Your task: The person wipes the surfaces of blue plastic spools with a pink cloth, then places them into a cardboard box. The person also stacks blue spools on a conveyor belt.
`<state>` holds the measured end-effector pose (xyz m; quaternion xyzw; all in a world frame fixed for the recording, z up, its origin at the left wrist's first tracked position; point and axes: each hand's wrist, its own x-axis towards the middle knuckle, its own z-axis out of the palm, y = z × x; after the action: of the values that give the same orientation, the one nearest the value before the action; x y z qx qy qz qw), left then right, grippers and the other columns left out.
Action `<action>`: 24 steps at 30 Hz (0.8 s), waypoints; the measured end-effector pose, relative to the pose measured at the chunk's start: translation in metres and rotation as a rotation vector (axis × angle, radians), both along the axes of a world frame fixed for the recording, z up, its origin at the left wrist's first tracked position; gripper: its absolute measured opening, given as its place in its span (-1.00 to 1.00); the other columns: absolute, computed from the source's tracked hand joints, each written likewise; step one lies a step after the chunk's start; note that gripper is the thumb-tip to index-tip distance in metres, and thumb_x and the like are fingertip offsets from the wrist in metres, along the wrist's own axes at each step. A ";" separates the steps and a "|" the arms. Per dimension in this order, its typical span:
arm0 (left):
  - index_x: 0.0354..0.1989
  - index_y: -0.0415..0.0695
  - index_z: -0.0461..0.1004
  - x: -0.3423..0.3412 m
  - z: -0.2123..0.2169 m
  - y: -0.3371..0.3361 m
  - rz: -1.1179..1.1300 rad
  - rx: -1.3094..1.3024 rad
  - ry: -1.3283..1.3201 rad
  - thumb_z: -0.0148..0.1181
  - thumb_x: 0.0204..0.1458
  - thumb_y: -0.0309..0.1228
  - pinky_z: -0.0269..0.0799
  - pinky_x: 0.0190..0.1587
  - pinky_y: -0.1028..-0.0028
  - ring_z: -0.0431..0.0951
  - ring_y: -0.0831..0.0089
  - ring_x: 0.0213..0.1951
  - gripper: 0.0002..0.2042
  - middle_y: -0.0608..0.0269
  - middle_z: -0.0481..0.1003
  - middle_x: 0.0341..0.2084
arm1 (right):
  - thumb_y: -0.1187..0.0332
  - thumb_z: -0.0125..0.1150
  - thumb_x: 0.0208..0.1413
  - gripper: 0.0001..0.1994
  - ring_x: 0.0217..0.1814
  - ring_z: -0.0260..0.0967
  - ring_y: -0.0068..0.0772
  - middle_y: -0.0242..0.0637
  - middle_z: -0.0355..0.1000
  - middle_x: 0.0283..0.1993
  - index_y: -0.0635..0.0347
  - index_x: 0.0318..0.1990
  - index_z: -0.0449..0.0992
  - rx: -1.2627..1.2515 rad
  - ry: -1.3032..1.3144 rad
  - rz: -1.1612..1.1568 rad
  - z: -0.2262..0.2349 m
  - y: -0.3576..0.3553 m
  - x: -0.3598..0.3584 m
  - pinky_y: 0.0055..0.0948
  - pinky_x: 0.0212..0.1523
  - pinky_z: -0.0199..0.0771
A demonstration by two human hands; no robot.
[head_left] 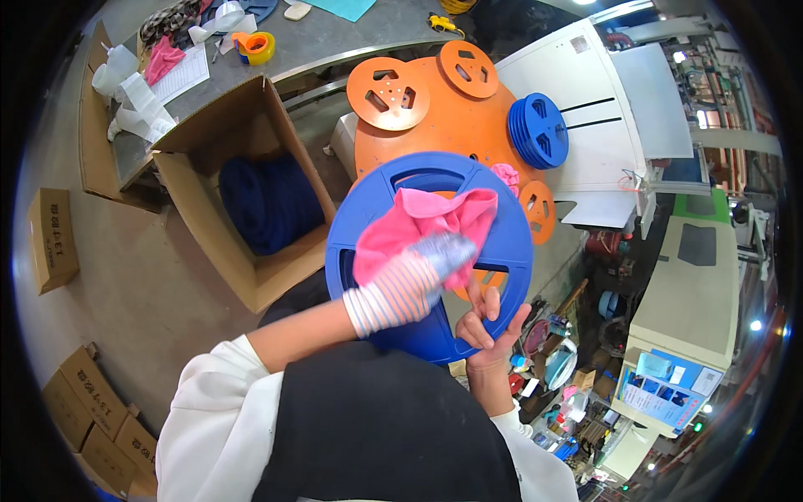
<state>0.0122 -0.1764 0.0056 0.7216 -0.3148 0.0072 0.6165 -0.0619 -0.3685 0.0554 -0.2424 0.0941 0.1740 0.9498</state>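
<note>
A large blue plastic reel (512, 226) is held up in front of my body, its flat face toward me. My left hand (410, 280), in a striped glove with blurred grey-blue fingertips, presses a bunched pink cloth (393, 234) against the reel's face. The cloth covers the reel's centre. At the lower right of the rim is my bare right hand (489, 325). Its fingers curl through one of the reel's openings, with the thumb toward the outer edge. Darker blue shows behind the lower opening; I cannot tell whether a second reel is there.
Beyond the reel stands an orange round table (368, 155) with orange discs (388, 94) and stacked blue reels (544, 131). At left, an open cardboard box (196, 213) contains blue reels (272, 205). Behind it, a grey workbench (335, 38) bears tape (255, 48). Closed cartons (96, 397) stand lower left.
</note>
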 end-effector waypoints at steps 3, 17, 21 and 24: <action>0.26 -0.24 0.30 0.027 -0.032 0.006 0.214 0.037 0.059 0.04 0.04 -0.62 0.28 0.27 0.28 0.38 0.07 0.22 -0.49 -0.06 0.41 0.13 | -0.23 0.13 0.16 -0.44 -0.74 0.10 -0.71 0.00 -0.14 0.54 0.15 -0.41 0.23 -0.016 -0.038 0.064 0.007 0.005 0.005 -0.65 -0.70 -0.04; 0.13 -0.04 0.42 -0.063 -0.067 0.009 -0.417 0.227 -0.124 0.08 0.15 -0.46 0.41 0.14 0.31 0.46 0.18 0.14 -0.66 0.16 0.43 0.10 | -0.13 0.11 0.22 -0.49 -0.73 0.07 -0.75 0.13 -0.24 0.54 0.19 -0.39 0.22 0.049 0.086 -0.152 -0.013 -0.018 0.001 -0.68 -0.67 0.05; 0.23 0.03 0.36 -0.066 -0.082 0.050 -0.916 0.374 0.131 0.13 0.12 -0.35 0.19 0.33 0.20 0.36 0.06 0.25 -0.55 0.08 0.38 0.16 | -0.01 0.13 0.25 -0.56 -0.70 0.12 -0.73 0.11 -0.30 0.55 0.23 -0.35 0.25 0.102 0.111 -0.296 -0.027 -0.030 -0.012 -0.64 -0.62 0.15; -0.01 -0.16 0.51 -0.073 -0.097 0.082 -0.561 0.201 0.311 0.19 0.10 -0.47 0.44 0.00 0.42 0.54 0.33 -0.04 -0.74 0.13 0.54 -0.11 | 0.05 0.14 0.26 -0.59 -0.68 0.14 -0.72 0.10 -0.33 0.56 0.25 -0.34 0.25 0.111 0.057 -0.315 -0.024 -0.037 -0.002 -0.63 -0.61 0.19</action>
<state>-0.0609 -0.0942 -0.0916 0.6567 -0.4023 -0.3040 0.5608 -0.0643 -0.4055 0.0316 -0.1669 0.1480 0.0348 0.9742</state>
